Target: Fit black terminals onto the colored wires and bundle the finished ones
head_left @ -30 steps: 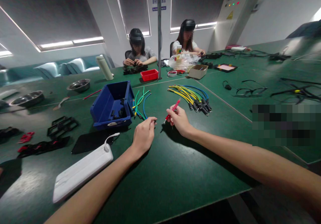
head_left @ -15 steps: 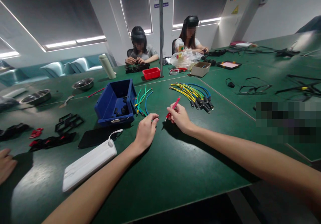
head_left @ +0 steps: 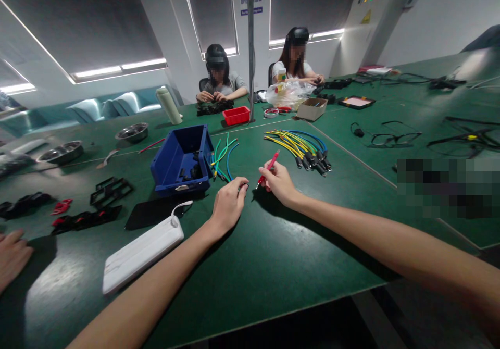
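Observation:
My right hand (head_left: 278, 182) is closed round a thin red tool (head_left: 269, 166) whose tip points down toward the green table (head_left: 273, 265). My left hand (head_left: 228, 203) rests beside it with fingers pinched on a small dark piece I cannot make out. Just beyond my left hand lie a few green and blue wires (head_left: 222, 156) next to a blue plastic bin (head_left: 182, 159) holding dark parts. A bundle of yellow, green and blue wires with black plugs (head_left: 302, 148) lies past my right hand.
A white power bank (head_left: 142, 252) with a cable and a black phone (head_left: 150, 214) lie at the near left. Black and red parts (head_left: 82, 219) and metal bowls (head_left: 132, 130) sit further left. Two seated people work at the far side by a red tray (head_left: 236, 114). Another person's hand (head_left: 11, 255) is at the left edge.
The view has shifted slightly, so things sit a bit more to the right. Both my hands stay close together in nearly the same pose. Another person's hand has come in at the left edge.

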A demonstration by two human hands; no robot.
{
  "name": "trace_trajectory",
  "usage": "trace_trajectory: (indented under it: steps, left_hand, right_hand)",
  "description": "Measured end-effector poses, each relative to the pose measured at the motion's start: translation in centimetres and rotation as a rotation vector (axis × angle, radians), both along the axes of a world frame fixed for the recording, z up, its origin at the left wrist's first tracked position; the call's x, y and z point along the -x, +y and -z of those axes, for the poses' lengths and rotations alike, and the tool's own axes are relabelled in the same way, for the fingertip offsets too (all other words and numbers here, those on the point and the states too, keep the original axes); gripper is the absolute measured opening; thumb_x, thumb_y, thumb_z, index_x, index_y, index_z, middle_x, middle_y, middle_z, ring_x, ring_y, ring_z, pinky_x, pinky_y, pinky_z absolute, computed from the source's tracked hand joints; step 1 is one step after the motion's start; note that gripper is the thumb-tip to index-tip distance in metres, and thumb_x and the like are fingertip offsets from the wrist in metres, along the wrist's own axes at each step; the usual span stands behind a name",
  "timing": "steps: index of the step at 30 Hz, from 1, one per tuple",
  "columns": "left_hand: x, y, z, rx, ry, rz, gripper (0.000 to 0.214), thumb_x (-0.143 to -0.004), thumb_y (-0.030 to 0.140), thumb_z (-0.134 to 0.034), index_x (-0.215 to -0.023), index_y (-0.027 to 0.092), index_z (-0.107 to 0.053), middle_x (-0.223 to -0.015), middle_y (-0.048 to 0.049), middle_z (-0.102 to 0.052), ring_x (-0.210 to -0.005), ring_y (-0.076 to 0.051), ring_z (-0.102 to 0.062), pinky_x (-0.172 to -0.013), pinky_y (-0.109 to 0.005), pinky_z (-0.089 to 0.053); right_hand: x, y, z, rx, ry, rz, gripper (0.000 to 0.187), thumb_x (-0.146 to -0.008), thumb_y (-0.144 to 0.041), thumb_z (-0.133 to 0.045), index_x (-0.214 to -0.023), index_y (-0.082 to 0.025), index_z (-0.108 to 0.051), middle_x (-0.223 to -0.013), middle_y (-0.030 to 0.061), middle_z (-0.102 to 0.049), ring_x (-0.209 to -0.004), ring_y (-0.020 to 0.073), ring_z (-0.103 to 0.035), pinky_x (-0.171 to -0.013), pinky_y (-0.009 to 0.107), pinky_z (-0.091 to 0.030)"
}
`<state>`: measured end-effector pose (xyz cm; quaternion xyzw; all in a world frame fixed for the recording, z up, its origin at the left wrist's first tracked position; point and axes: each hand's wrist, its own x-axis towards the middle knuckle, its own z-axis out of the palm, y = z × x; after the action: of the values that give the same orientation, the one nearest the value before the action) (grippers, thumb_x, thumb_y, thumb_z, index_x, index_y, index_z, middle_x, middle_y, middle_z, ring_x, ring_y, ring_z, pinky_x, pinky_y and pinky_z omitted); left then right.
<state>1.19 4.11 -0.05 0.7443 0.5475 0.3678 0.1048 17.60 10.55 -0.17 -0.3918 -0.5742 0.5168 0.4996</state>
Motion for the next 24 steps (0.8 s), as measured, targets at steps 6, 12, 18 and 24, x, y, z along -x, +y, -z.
trace_trajectory:
  steps: [6,12,18,24]
  left_hand:
    - [0.07,0.07,0.07,-0.021,0.014,0.035,0.014,-0.092,0.022,-0.049,-0.099,0.021,-0.061,-0.094,-0.0029,-0.068,-0.086,-0.016,-0.063,-0.078,-0.028,-0.048]
    - [-0.01,-0.24,-0.03,0.006,0.111,0.016,0.011,-0.087,0.025,-0.058,-0.097,0.021,-0.060,-0.094,-0.0012,-0.068,-0.074,-0.015,-0.063,-0.070,-0.027,-0.047]
    - [-0.08,-0.54,-0.13,0.041,0.162,0.016,0.015,-0.085,0.032,-0.061,-0.096,0.021,-0.060,-0.089,-0.0009,-0.069,-0.071,-0.015,-0.063,-0.066,-0.027,-0.045]
    - [-0.09,-0.69,-0.34,0.021,0.305,0.059,0.016,-0.088,0.033,-0.058,-0.096,0.021,-0.064,-0.082,-0.0016,-0.067,-0.074,-0.016,-0.062,-0.067,-0.027,-0.043]
  right_hand:
    - [-0.08,0.11,0.16,-0.011,-0.010,-0.022,0.026,-0.082,-0.044,-0.058,-0.082,-0.022,-0.045,-0.050,-0.0062,-0.052,-0.039,0.0107,-0.046,-0.038,0.021,-0.037]
    - [-0.15,0.36,0.56,-0.015,-0.024,-0.043,0.030,-0.080,-0.046,-0.060,-0.088,-0.023,-0.042,-0.052,-0.0068,-0.053,-0.041,0.0113,-0.047,-0.040,0.022,-0.039]
    - [-0.09,0.45,0.80,-0.045,-0.026,-0.039,0.033,-0.082,-0.051,-0.058,-0.086,-0.023,-0.041,-0.053,-0.0064,-0.054,-0.039,0.0114,-0.047,-0.038,0.021,-0.036]
    - [-0.02,0.19,0.31,-0.035,-0.023,-0.012,0.036,-0.083,-0.057,-0.055,-0.081,-0.022,-0.044,-0.050,-0.0050,-0.054,-0.037,0.0112,-0.045,-0.037,0.022,-0.036]
